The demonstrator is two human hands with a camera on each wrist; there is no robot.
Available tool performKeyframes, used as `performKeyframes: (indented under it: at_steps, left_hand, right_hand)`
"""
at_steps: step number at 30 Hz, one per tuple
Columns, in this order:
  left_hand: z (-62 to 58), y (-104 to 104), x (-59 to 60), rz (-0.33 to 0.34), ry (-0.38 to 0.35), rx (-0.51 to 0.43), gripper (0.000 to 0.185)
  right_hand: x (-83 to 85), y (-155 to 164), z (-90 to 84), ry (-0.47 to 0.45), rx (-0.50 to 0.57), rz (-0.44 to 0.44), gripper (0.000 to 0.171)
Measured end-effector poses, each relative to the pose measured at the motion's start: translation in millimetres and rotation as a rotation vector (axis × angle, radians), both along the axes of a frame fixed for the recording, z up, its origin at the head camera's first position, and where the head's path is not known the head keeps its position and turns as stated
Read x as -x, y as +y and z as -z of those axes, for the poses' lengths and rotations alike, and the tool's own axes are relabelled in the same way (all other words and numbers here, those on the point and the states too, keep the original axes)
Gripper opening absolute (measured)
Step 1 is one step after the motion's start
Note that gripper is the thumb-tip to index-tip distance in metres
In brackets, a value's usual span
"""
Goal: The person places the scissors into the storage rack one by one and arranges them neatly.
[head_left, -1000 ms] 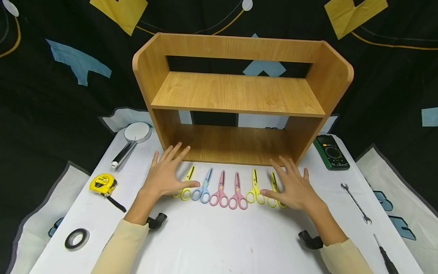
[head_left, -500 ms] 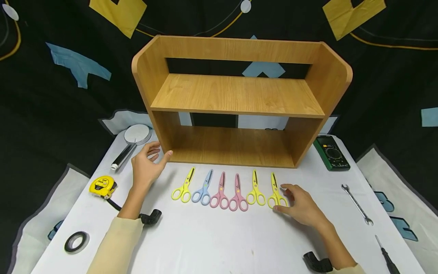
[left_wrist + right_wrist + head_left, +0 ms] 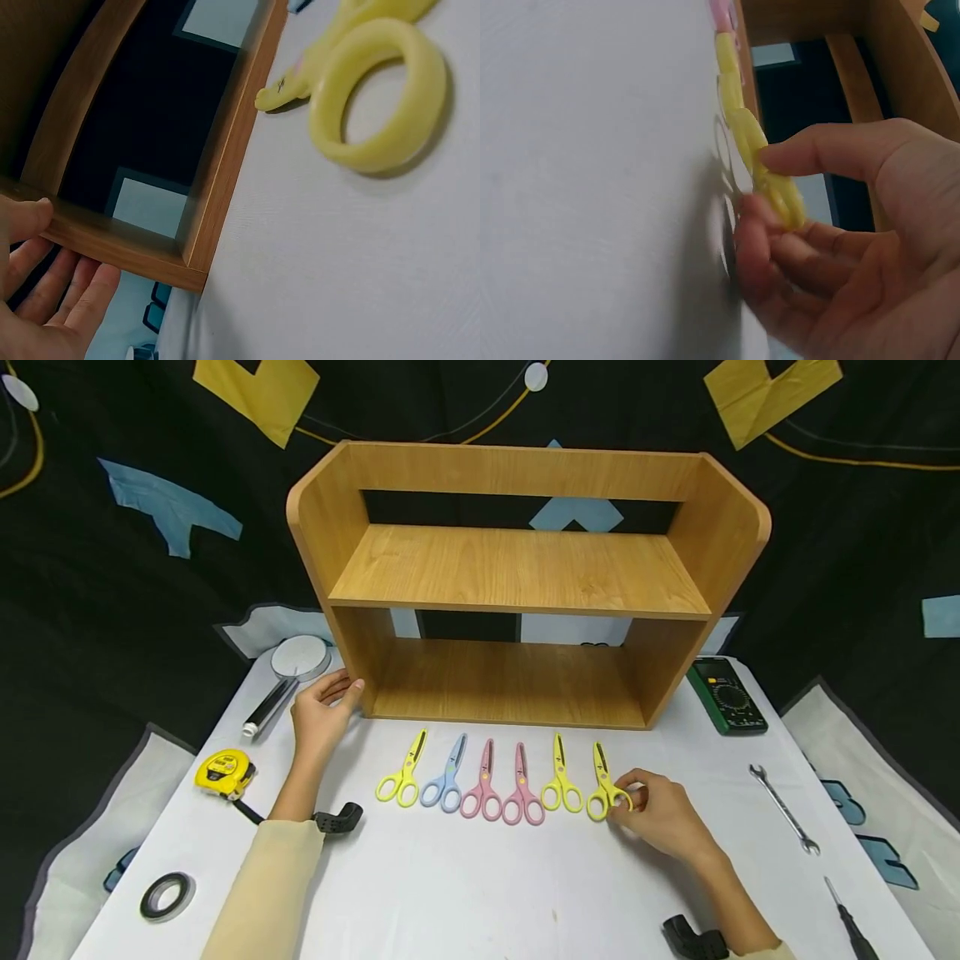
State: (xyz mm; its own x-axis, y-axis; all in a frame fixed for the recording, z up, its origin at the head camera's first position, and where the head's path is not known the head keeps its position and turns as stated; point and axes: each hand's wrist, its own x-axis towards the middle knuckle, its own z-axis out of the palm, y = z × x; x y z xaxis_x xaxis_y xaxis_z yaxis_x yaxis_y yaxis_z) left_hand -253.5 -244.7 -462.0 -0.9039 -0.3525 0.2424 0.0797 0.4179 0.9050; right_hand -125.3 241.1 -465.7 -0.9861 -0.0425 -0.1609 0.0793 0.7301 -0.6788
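Observation:
A two-tier wooden shelf (image 3: 517, 568) stands at the back of the table. My left hand (image 3: 318, 718) holds the front edge of its left side panel (image 3: 127, 244), thumb on one face and fingers on the other. In front of the shelf lies a row of scissors. From the left come yellow scissors (image 3: 408, 767), blue scissors (image 3: 452, 770), two pink pairs and another yellow pair (image 3: 559, 772). My right hand (image 3: 663, 814) pinches a handle loop of the rightmost yellow scissors (image 3: 602, 781); the right wrist view shows thumb and fingers around the yellow loop (image 3: 750, 139).
A magnifying glass (image 3: 300, 657), a yellow tape measure (image 3: 225, 772) and a roll of black tape (image 3: 167, 896) lie on the left. To the right are a green multimeter (image 3: 726, 695), a wrench (image 3: 783, 808) and a screwdriver (image 3: 851, 918).
My left hand has moved from above the scissors leftward to the shelf's side panel. My right hand has come down from over the rightmost scissors and closed on their handle.

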Motion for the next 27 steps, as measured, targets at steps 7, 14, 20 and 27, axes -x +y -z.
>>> performKeyframes:
  at_steps: [7,14,20,27]
  left_hand:
    - [5.4,-1,-1.0,-0.009,0.01,-0.049,0.047]
    - [7.7,1,-3.9,-0.021,0.01,-0.079,0.041]
    - [6.7,1,-6.6,-0.041,0.018,-0.115,0.04]
    - [4.7,4,-3.0,-0.031,0.017,-0.158,0.043]
  right_hand:
    - [-1.5,-4,-25.7,0.029,0.137,0.036,0.042]
    - [2.1,-25,-89.4,0.263,0.445,-0.117,0.036]
    - [41.3,-76,-150.3,0.387,0.483,-0.196,0.038]
    - [104.4,-151,-199.7,0.413,0.379,-0.181,0.041]
